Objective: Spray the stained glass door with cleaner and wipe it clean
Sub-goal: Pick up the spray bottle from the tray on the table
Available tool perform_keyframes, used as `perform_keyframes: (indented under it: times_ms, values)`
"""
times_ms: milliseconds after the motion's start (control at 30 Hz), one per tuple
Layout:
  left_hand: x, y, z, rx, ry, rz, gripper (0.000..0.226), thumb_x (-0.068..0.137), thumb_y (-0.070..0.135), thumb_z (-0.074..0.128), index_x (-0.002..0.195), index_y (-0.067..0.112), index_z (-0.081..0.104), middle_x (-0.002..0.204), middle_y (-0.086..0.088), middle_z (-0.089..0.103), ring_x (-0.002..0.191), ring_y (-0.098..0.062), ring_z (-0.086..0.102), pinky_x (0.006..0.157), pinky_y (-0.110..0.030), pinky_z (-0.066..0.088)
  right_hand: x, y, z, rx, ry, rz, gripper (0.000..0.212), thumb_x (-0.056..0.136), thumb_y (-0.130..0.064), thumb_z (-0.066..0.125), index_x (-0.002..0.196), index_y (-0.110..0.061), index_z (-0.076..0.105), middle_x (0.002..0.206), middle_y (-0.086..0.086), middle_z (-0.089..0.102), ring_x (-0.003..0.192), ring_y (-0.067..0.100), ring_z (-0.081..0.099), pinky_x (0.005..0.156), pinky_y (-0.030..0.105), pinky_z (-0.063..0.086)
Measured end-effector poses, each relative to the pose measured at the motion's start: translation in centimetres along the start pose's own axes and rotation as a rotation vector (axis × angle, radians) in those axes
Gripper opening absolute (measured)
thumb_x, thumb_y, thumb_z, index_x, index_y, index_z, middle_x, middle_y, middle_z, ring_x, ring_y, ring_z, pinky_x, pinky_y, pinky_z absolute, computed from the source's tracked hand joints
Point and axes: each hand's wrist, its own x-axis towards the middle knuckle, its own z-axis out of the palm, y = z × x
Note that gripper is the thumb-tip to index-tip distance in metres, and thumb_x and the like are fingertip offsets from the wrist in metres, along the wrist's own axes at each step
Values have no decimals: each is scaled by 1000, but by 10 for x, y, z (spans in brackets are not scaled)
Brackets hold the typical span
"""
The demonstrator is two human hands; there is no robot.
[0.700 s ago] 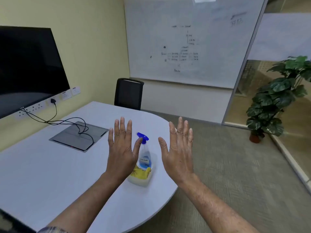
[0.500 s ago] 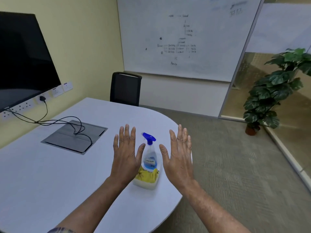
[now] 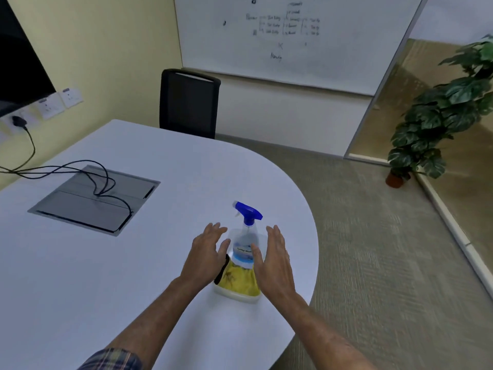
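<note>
My white table (image 3: 112, 263) fills the lower left; a black chair (image 3: 188, 105) stands beyond it. Yellow wall (image 3: 106, 49) upper left, whiteboard (image 3: 333, 36) top centre, potted plant (image 3: 440, 116) right, on grey carpet (image 3: 386, 263).

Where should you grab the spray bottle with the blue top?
Probably by the thin neck just under the blue trigger head of the spray bottle. It stands upright in a small container with a yellow cloth packed round its base, so only the upper part is free. The right hand could come from the right, since the nozzle points left, then lift straight up.
</note>
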Motion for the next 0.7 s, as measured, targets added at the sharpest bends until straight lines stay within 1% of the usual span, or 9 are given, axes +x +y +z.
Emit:
perform_keyframes:
  times_ms: [100, 200, 300, 333, 400, 500, 567, 633, 700]
  values:
    - [16, -6, 22, -58, -56, -63, 44, 110, 28, 48, 154, 20, 48, 164, 0, 45, 153, -20, 41, 121, -32, 35, 20, 17, 19, 42, -35, 58, 64, 108, -38, 44, 163, -20, 16, 173, -2, 15, 158, 15, 19, 122, 34, 29]
    - [29, -9, 42, -128, -91, -107, 45, 111, 25, 46, 156, 22, 45, 161, 0, 51, 146, -19, 50, 111, -22, 38, 40, 31, 32, 92, -49, 116, 65, 107, -35, 48, 163, -20, 17, 171, -1, 21, 155, 18, 27, 119, 32, 32]
    - [39, -11, 59, -182, -105, -137, 50, 112, 23, 42, 161, 22, 36, 164, 0, 46, 149, -21, 48, 114, -24, 39, 59, 39, 43, 132, -62, 135, 62, 106, -35, 51, 161, -20, 24, 166, 2, 34, 149, 23, 39, 121, 43, 38]
    - [42, -12, 63, -187, -107, -136, 51, 112, 23, 41, 162, 23, 32, 165, 0, 45, 149, -22, 47, 115, -26, 39, 65, 41, 47, 142, -68, 133, 60, 106, -34, 52, 159, -20, 28, 162, 2, 40, 145, 23, 45, 117, 45, 43]
    - [47, -16, 71, -188, -110, -121, 51, 113, 22, 38, 163, 22, 30, 164, -1, 46, 147, -22, 50, 113, -25, 41, 74, 43, 53, 183, -79, 119, 56, 104, -32, 57, 154, -22, 35, 151, 0, 52, 132, 20, 56, 105, 35, 51]
    - [54, -22, 81, -186, -113, -93, 46, 113, 23, 37, 159, 24, 36, 155, 0, 56, 131, -15, 61, 100, -14, 45, 83, 48, 60, 220, -91, 100, 55, 101, -29, 62, 151, -23, 40, 139, -4, 58, 116, 9, 55, 87, 14, 46]
    - [57, -27, 87, -185, -112, -92, 44, 113, 22, 37, 157, 24, 39, 151, 1, 60, 122, -9, 62, 90, -3, 43, 87, 52, 63, 230, -94, 80, 53, 101, -27, 63, 150, -23, 42, 134, -5, 60, 113, 8, 56, 82, 7, 43]
    - [60, -30, 91, -186, -110, -99, 44, 113, 22, 37, 157, 22, 41, 146, 0, 64, 112, -5, 61, 80, 5, 43, 92, 55, 63, 246, -99, 71, 51, 101, -27, 64, 148, -21, 45, 131, -3, 63, 115, 13, 59, 88, 16, 50]
    - [60, -34, 95, -193, -110, -102, 44, 112, 21, 39, 156, 20, 43, 141, -1, 67, 104, -5, 63, 78, 8, 43, 97, 59, 63, 274, -105, 78, 48, 100, -26, 66, 144, -19, 49, 129, 0, 66, 117, 18, 63, 96, 31, 56]
